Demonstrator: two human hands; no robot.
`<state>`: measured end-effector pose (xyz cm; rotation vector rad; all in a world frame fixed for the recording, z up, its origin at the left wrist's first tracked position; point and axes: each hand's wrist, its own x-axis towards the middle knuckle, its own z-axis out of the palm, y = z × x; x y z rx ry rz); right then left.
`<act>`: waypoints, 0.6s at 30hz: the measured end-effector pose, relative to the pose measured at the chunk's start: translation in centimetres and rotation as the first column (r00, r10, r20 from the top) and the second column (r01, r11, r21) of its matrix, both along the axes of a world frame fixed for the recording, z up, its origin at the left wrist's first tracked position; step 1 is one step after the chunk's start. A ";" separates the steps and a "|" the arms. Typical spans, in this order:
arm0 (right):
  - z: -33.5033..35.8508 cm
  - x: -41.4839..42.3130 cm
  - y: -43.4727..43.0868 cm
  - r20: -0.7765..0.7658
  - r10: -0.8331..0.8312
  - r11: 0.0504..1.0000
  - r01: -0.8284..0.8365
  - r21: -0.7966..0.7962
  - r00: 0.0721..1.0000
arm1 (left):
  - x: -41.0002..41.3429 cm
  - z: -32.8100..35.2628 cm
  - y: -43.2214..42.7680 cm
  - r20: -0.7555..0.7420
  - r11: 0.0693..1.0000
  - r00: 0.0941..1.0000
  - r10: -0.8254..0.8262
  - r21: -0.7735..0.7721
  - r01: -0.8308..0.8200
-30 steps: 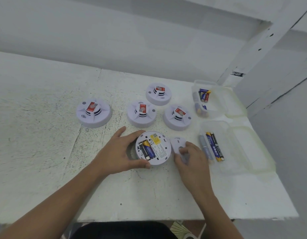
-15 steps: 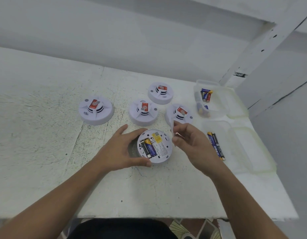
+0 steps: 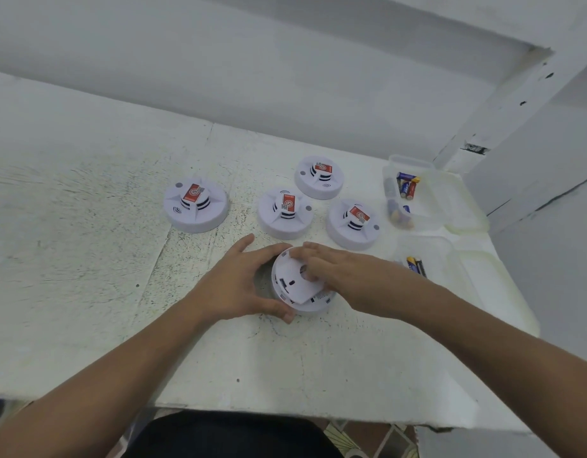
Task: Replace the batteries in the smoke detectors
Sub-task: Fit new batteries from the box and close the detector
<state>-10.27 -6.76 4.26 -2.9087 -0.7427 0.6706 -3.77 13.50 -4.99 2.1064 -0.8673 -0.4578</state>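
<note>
A white smoke detector (image 3: 313, 302) lies upside down near the table's front middle. My left hand (image 3: 242, 282) grips its left rim, thumb at the near edge. A white round cover (image 3: 293, 276) lies over the detector's back, hiding the batteries. My right hand (image 3: 335, 264) presses on this cover with straight fingers. Several other detectors stand face up behind: the left one (image 3: 195, 206), the middle one (image 3: 283, 213), the far one (image 3: 319, 177) and the right one (image 3: 353, 223).
A clear plastic box (image 3: 427, 206) at the back right holds several batteries (image 3: 407, 186). A second open box (image 3: 450, 256) in front of it holds two batteries (image 3: 416, 266). The table's front edge runs close below my forearms. A wall rises behind.
My right hand picked up the round cover from beside the detector, carried it left, and now presses it onto the detector's back. The batteries are covered. My left hand stayed on the rim.
</note>
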 end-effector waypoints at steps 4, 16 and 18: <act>0.2 0.4 0.0 -0.015 0.041 0.999 -0.041 -0.023 0.999 | 0.2 -0.3 0.0 0.017 1.000 1.000 -0.003 0.020 0.003; 0.5 0.8 0.4 -0.052 0.038 0.999 -0.039 -0.026 0.998 | 0.1 0.0 0.2 -0.030 0.998 0.999 0.013 0.057 -0.012; 0.4 0.9 0.4 -0.064 0.066 0.998 -0.067 -0.017 0.996 | 0.1 0.0 0.2 -0.061 0.997 0.998 0.031 0.070 -0.027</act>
